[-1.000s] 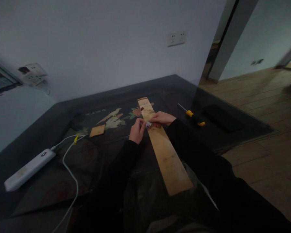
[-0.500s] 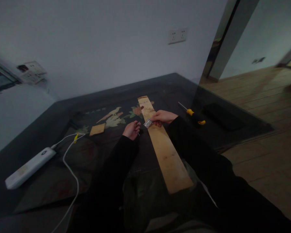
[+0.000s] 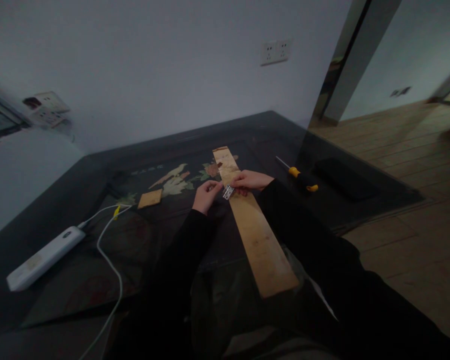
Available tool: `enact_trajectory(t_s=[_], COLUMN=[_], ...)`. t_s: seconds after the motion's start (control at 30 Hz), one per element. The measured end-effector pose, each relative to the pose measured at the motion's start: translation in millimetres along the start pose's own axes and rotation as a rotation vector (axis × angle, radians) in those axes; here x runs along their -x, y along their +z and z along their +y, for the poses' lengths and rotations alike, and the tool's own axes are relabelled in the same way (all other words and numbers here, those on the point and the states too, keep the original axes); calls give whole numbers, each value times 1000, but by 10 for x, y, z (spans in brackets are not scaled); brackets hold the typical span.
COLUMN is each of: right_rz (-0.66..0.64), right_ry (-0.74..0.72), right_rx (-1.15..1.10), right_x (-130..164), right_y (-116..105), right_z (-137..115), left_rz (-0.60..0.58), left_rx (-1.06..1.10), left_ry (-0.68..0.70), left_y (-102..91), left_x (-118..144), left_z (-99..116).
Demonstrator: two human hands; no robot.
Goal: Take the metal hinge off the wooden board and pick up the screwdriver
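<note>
A small silvery metal hinge (image 3: pixel 228 192) is pinched between the thumb and fingers of my right hand (image 3: pixel 250 180), above the left edge of a long wooden board (image 3: pixel 257 235). The board lies lengthwise, pointing away from me. My left hand (image 3: pixel 206 195) is closed, its thumb and index finger brought up to the hinge's left side. Whatever sits inside those fingers is too small and dark to name. To the right of the board lies a screwdriver (image 3: pixel 299 177) with a yellow and black handle.
On the dark table (image 3: pixel 180 235), a small square wooden piece (image 3: pixel 150 198) lies to the left. A white power strip (image 3: pixel 47 257) with a white cable (image 3: pixel 112 267) is farther left. A dark flat object (image 3: pixel 345 179) rests at right. The wall (image 3: pixel 165 75) stands behind.
My left hand has moved up and right, its fingertips now at the hinge. The slim metal bits earlier visible at its fingers no longer show. My right hand still holds the hinge.
</note>
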State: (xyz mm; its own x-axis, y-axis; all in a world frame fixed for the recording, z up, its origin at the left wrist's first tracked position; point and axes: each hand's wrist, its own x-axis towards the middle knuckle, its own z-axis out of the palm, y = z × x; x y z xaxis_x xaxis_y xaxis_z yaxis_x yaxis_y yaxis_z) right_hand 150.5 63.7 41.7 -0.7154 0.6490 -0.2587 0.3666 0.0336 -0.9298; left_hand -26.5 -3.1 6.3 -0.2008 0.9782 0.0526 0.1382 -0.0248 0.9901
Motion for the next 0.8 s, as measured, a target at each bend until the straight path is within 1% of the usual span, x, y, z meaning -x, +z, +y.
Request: enact_trajectory(t_s=[0.07,0.13,0.33,0.53,0.7,0.8], right_rz=[-10,-21,-20,-55,-25,28], right_ry=[-14,-28,-66,-108,-105,-69], right_rx=[12,17,55,85,81,72], right_x=[-5,-2,-13,-54,-40,-26], right_y=[3,5,3,2,28,48], right_z=[4,3,20,59,34,15], left_rz=[22,20,33,51,57,72], left_rx=[-145,-237,-465,-702,-876,-929], left_ry=[126,212,314,504,604,631], left_y=[6,10,20,18,25,38], left_x=[10,29,87,83,94,109], left_z=[-1,8,23,-17,-35,-30])
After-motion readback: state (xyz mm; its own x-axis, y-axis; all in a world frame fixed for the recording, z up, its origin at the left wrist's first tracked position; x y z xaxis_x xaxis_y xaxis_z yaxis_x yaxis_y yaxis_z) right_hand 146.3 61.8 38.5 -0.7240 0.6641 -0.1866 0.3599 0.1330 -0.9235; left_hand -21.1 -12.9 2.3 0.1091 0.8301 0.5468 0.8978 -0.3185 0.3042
